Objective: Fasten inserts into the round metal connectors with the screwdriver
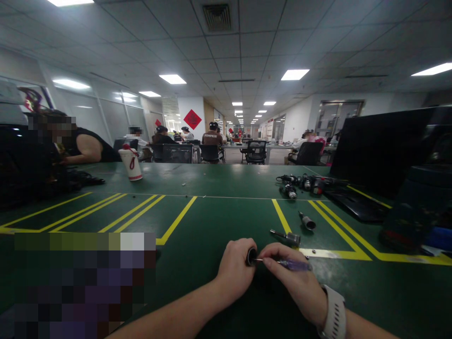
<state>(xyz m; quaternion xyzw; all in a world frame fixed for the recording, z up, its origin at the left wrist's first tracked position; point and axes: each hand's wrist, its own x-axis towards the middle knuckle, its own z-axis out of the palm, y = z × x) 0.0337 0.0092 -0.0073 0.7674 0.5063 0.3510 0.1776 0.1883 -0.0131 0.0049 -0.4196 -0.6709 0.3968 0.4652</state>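
Note:
My left hand point(236, 263) is closed around a dark, round, hollow part point(251, 256), its open end facing right; the rest of it is hidden in my fingers. Pinched in my right hand point(293, 278) is a screwdriver point(294, 265) with a clear purplish handle. Its shaft points left to the part's opening; whether the tip touches anything inside I cannot tell. Just beyond my right hand lies a metal cylinder with a thin shaft point(291, 238). A similar metal cylinder point(308, 222) rests farther back. Small dark bits lie near the yellow tape corner.
Several metal parts with black cables point(291, 190) lie at the back right, beside a dark monitor point(381, 146) and a large dark container point(416, 207). A white cup point(131, 164) stands back left on the green table point(226, 212). A person point(93, 146) leans in at left.

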